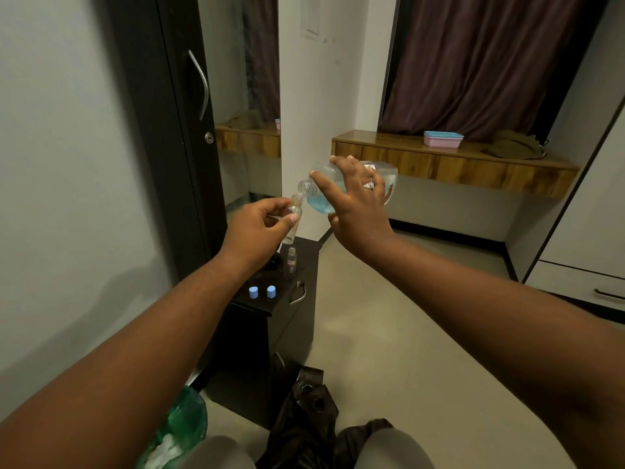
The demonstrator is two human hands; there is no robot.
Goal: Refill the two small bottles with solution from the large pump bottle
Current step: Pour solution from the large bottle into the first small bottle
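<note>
My right hand (358,201) grips the large clear bottle (319,198), which holds blue solution and is tipped to the left with its pump off. Its open threaded neck sits right at the mouth of a small clear bottle (293,220). My left hand (257,225) pinches that small bottle, holding it slightly tilted in the air. A second small clear bottle (291,260) stands uncapped on the black cabinet (257,308) below. Two blue caps (262,292) lie near the cabinet's front edge. A dark object next to the standing bottle, mostly hidden by my left wrist, may be the pump head.
The black cabinet has drawers with metal handles and stands beside a dark wardrobe door (176,130). A green plastic bag (176,431) and a dark bag (304,418) lie on the floor by my knees. A wooden shelf (449,164) carries pink and blue boxes.
</note>
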